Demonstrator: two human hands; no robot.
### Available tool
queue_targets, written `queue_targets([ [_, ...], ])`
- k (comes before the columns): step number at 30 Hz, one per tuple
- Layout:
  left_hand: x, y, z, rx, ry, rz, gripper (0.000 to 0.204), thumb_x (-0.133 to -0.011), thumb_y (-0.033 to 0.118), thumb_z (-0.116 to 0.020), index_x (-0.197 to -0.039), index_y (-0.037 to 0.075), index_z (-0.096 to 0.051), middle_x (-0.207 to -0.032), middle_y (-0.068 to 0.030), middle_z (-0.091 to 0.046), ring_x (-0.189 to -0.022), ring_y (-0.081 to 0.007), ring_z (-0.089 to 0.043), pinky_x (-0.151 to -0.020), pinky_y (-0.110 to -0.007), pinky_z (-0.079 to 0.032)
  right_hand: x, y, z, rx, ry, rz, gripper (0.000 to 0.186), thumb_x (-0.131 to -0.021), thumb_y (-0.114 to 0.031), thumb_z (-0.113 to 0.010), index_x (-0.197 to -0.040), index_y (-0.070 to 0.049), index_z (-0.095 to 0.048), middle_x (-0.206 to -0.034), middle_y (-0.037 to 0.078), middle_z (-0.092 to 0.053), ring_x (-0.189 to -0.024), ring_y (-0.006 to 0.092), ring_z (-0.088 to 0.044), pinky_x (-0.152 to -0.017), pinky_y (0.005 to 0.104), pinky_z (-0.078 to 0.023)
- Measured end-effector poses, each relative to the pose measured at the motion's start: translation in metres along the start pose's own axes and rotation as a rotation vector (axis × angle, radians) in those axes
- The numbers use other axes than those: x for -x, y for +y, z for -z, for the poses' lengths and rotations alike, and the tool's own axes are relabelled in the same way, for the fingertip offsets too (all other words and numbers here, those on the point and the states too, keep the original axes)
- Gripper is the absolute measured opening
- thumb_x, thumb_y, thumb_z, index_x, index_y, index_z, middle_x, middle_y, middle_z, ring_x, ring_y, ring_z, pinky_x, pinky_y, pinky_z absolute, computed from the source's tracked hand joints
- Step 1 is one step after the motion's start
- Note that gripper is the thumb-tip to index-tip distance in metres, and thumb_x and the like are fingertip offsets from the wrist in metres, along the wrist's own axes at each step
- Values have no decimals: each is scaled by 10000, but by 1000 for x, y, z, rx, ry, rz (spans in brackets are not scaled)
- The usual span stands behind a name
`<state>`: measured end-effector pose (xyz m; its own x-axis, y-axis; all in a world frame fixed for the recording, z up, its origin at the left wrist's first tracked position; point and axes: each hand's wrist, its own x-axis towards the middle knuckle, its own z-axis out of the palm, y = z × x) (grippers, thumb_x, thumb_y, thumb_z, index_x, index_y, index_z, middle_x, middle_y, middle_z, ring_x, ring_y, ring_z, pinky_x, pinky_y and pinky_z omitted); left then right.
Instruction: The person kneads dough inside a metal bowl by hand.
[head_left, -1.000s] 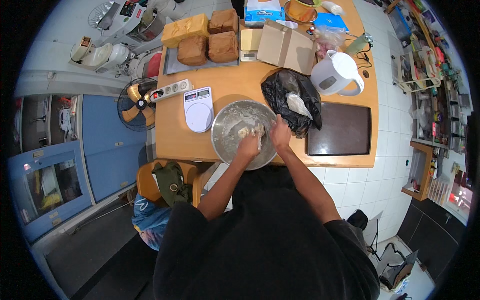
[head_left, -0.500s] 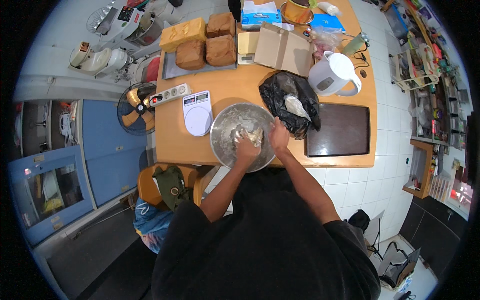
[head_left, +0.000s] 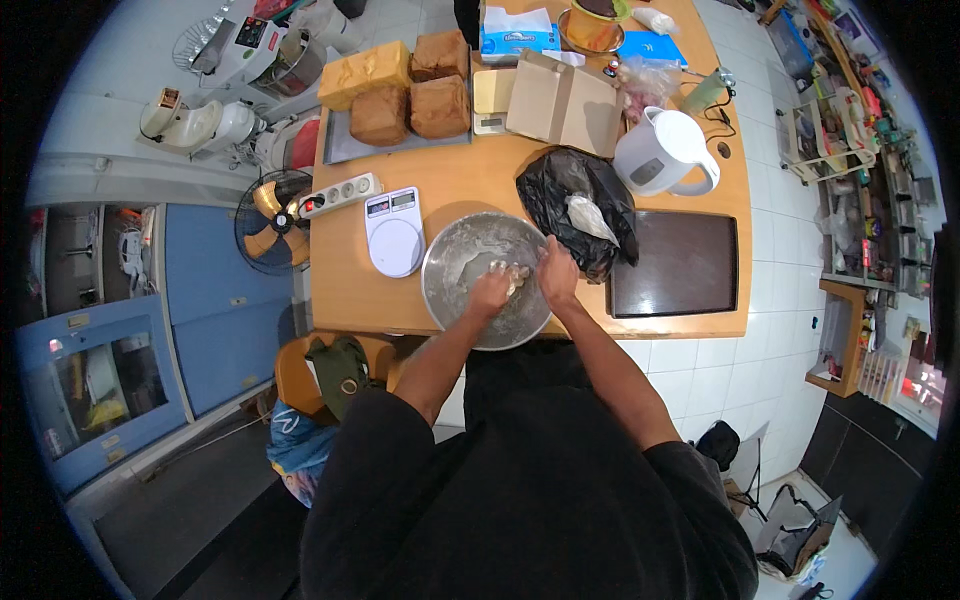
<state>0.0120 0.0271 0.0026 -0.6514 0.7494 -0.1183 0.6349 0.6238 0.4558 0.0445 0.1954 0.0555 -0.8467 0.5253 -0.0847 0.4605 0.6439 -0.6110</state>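
Note:
A round metal mixing bowl [head_left: 450, 262] stands at the near edge of the table, its inside smeared with pale flour or dough. Inside it my left hand [head_left: 489, 290] is closed against a lump of pale, sticky dough [head_left: 516, 277]; bits of it cling to the fingers. My right hand [head_left: 557, 272] grips the bowl's right rim, the thumb side toward the inside. Just beyond that hand lies a black plastic bag [head_left: 553, 195] with a small whitish bag [head_left: 590, 217] on it. A white kitchen scale [head_left: 397, 240] sits left of the bowl.
A dark baking tray [head_left: 674, 264] lies to the right, with a white electric kettle [head_left: 662, 150] behind it. Several loaves [head_left: 440, 107] rest on a metal tray at the back left. A power strip [head_left: 340, 193] and a fan [head_left: 280, 222] are at the left edge.
My left hand has drawn its fingers in from a spread reach to a closed grip on the dough, which looks more bunched. My right hand stays on the rim.

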Motion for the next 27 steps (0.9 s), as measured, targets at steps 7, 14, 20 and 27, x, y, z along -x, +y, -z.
queue_targets([
  [7, -5, -8, 23, -110, -73, 299, 370, -761, 134, -565, -1119, 47, -583, -909, -132, -653, -836, -296, -645, -729, -407, -511, 3, 0, -4, 27, -62, 41, 125, -876, -140, -531, -952, -56, -479, -903, 196, -622, -790, 424, -607, -679, 523, -465],
  [14, 13, -9, 26, -282, -48, 395, 273, -748, 197, -618, -981, 56, -599, -990, -174, -626, -934, -306, -618, -766, -448, -491, -1, -3, 0, 21, -62, -6, 126, -861, -114, -541, -952, -55, -478, -909, 189, -622, -823, 412, -608, -683, 508, -470],
  [20, 32, 22, 37, -220, -56, 368, 544, -744, 196, -671, -1230, 58, -470, -1329, -271, -396, -1162, -416, -484, -874, -479, -462, -2, -2, 2, 41, -78, -41, 126, -842, -87, -540, -952, -50, -490, -923, 186, -626, -833, 403, -611, -697, 496, -479],
  [27, 36, 46, 65, -28, 84, 273, 741, -674, 120, -729, -1348, 143, -421, -1460, -235, -230, -1338, -453, -231, -992, -485, -407, -1, 2, 1, 19, -45, -55, 140, -857, -112, -544, -970, -37, -505, -946, 193, -628, -852, 405, -607, -716, 495, -475],
])
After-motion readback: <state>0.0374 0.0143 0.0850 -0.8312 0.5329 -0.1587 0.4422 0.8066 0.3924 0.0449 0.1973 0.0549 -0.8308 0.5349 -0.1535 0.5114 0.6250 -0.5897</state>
